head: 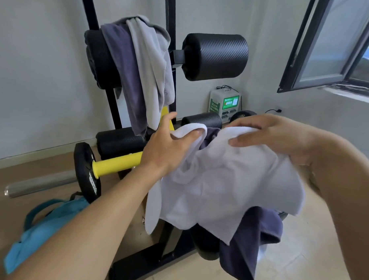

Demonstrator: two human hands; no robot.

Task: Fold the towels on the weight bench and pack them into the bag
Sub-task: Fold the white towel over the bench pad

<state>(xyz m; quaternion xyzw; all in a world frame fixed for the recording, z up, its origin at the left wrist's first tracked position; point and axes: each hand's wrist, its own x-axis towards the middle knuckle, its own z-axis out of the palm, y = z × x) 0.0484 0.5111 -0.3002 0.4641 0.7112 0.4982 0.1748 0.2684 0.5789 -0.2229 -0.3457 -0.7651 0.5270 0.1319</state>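
Head view: tan floor (308, 250), grey wall (41, 71), open window (330, 40).

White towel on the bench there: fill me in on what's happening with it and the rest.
A person is handling the white towel, which lies spread over a dark towel on the weight bench. The left hand pinches its far corner, and the right hand rests on its far edge. It is not yet folded. A purple towel and a light grey towel hang over an upper roller pad. The teal bag lies on the floor to the left.
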